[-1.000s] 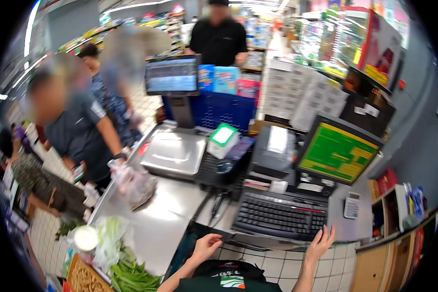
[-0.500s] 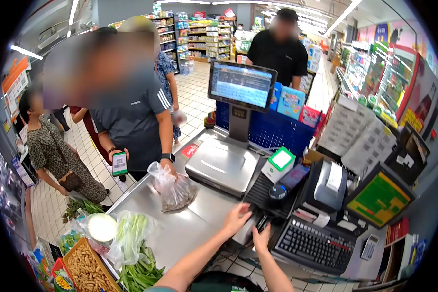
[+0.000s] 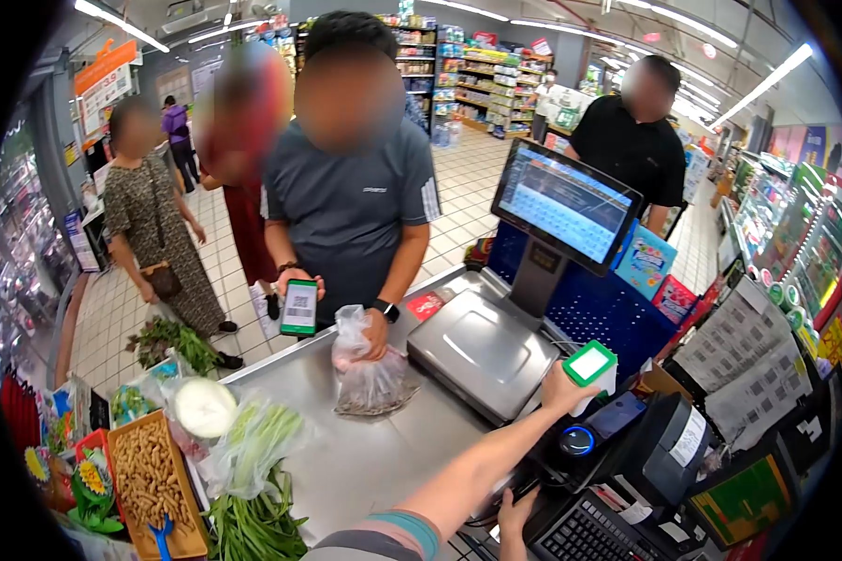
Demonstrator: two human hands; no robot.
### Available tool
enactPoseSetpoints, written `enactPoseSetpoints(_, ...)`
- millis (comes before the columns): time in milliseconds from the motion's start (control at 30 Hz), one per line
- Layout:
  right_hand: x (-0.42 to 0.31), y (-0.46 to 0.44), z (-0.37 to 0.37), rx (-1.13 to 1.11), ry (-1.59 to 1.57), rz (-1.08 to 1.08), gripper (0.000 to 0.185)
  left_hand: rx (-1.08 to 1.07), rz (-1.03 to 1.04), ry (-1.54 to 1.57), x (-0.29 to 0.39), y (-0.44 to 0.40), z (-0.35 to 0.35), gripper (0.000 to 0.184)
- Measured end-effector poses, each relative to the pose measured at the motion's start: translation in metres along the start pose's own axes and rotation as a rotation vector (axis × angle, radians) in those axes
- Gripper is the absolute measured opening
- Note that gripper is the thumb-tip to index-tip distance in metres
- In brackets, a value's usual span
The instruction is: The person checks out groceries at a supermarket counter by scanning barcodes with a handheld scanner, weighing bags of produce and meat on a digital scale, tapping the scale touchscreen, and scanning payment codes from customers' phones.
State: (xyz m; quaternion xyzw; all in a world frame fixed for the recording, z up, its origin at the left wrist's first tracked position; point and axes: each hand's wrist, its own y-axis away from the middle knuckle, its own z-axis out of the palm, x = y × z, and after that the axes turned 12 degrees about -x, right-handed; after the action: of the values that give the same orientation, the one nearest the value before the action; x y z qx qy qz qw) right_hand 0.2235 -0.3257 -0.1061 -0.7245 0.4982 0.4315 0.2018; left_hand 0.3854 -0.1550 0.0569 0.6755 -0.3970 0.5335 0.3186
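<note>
My left hand [image 3: 563, 391] is closed round the side of a small white payment box with a green-framed screen [image 3: 589, 363], just right of the scale. Lower down, my right hand [image 3: 515, 512] is half closed beside the black keyboard [image 3: 594, 533], at a dark object I cannot make out. A black round device with a blue-lit ring [image 3: 577, 440] stands between my hands. Across the counter, a customer holds up a phone [image 3: 299, 307] showing a code. The customer's other hand [image 3: 376, 335] grips a clear plastic bag [image 3: 372, 385] with brownish contents.
A steel scale [image 3: 482, 351] with a monitor [image 3: 566, 201] stands on the metal counter [image 3: 332, 458]. Bagged greens [image 3: 253, 444], a white round item [image 3: 205, 407] and a tray of peanuts [image 3: 154, 477] lie at left. A receipt printer [image 3: 660, 444] is at right. Other people stand beyond.
My left hand has moved up and right onto the payment box. My right hand stays low by the keyboard. The view has turned left; the customer's phone is now held up more squarely.
</note>
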Motion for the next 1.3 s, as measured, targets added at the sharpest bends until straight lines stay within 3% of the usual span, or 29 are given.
enactPoseSetpoints(67, -0.001, -0.001, 0.000, 0.020, -0.021, -0.014, 0.084, 0.109, 0.182, 0.287, -0.039, -0.002, -0.022, 0.090)
enactPoseSetpoints(167, 0.000, -0.003, 0.001, 0.014, -0.088, -0.008, 0.083, 0.036, 0.173, 0.554, -0.027, 0.046, -0.105, 0.090)
enactPoseSetpoints(400, -0.010, -0.005, 0.000, 0.008, -0.021, 0.010, 0.081, 0.137, 0.242, 0.499, -0.069, 0.086, -0.200, 0.084)
enactPoseSetpoints(833, -0.014, -0.008, -0.003, -0.001, -0.041, 0.069, 0.079, 0.269, 0.224, 0.527, -0.070, 0.110, -0.225, 0.076)
enactPoseSetpoints(967, -0.022, -0.005, -0.006, -0.027, -0.068, 0.119, 0.080, 0.156, 0.298, 0.517, -0.075, 0.104, -0.229, 0.076)
enactPoseSetpoints(1133, -0.026, -0.003, -0.007, -0.023, -0.051, 0.141, 0.081, 0.241, 0.175, 0.482, -0.080, 0.101, -0.222, 0.082)
enactPoseSetpoints(1300, -0.033, 0.000, -0.008, -0.025, -0.044, 0.171, 0.082, 0.193, 0.179, 0.593, -0.090, 0.088, -0.223, 0.081)
